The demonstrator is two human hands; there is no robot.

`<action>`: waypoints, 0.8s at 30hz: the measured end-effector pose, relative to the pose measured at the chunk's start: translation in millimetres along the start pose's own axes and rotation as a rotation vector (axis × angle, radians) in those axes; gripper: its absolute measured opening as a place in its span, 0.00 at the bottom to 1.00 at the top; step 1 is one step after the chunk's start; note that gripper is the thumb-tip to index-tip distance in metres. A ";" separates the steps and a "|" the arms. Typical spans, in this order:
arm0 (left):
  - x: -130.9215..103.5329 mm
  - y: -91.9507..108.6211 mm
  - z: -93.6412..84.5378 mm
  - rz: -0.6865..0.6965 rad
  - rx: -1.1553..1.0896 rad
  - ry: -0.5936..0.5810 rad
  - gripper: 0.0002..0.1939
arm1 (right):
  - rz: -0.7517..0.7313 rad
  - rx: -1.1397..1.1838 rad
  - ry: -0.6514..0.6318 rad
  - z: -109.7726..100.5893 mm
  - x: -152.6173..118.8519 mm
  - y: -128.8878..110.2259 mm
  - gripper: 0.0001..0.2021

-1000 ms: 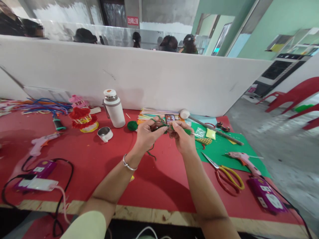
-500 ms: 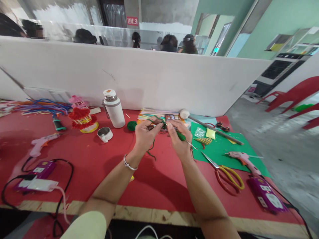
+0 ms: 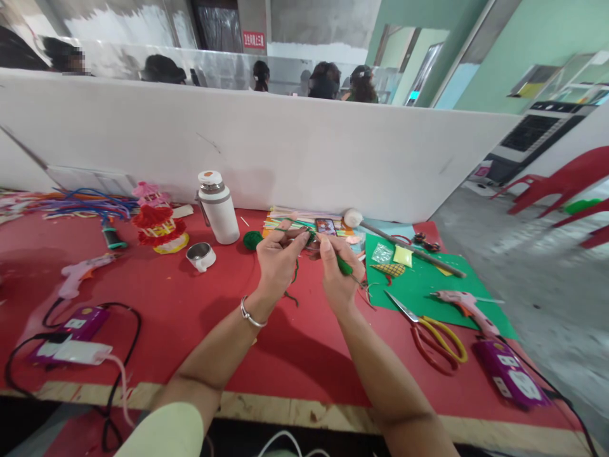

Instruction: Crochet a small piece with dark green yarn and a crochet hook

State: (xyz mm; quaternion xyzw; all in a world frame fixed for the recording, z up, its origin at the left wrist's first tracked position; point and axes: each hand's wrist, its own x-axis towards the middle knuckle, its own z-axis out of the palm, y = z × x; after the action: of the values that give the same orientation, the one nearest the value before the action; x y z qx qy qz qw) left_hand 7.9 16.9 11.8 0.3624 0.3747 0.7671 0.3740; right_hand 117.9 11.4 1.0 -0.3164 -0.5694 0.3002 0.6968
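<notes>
My left hand [image 3: 280, 254] pinches a small piece of green crochet work [image 3: 311, 237], and green yarn runs over its fingers. A loose tail of green yarn [image 3: 291, 297] hangs below onto the red table. In my right hand [image 3: 341, 270] is a crochet hook [image 3: 344, 265] with a green grip; its tip end meets the crochet work, and its metal rear end points down to the right. Behind my left hand lies the ball of green yarn [image 3: 252, 240]. The fine stitches are too small to make out.
A white thermos [image 3: 219, 212] and its cup [image 3: 200, 256] stand left of my hands. Scissors [image 3: 428, 333], a glue gun [image 3: 469, 308] and a purple power strip [image 3: 511, 374] lie to the right. Another glue gun [image 3: 78, 276] is far left. A phone [image 3: 326, 226] lies behind the hands.
My right hand has shifted slightly left and tilted, turning the hook's rear end more downward. My left wrist has moved a little to the right. The green crochet work stays between both hands.
</notes>
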 end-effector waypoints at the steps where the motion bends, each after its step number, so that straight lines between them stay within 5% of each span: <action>1: -1.7 -0.5 1.3 0.010 -0.003 0.005 0.09 | 0.002 0.004 0.009 0.5 -0.7 -0.9 0.09; 8: -10.2 -2.9 5.8 0.154 0.083 0.045 0.09 | 0.082 0.033 0.050 6.3 -4.5 -4.4 0.13; 16: -7.5 13.8 7.0 -0.410 -0.373 -0.042 0.26 | 0.256 0.231 0.105 16.8 -9.8 9.7 0.18; 24: -0.7 27.6 0.4 -0.477 -0.351 -0.149 0.21 | 0.139 0.246 0.028 5.5 1.7 18.1 0.15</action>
State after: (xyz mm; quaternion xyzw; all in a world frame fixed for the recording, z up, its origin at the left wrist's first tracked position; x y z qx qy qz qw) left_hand 0.2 4.4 35.1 0.2496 0.2826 0.6819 0.6268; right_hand 111.8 24.5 -11.3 -0.2712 -0.4952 0.4108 0.7158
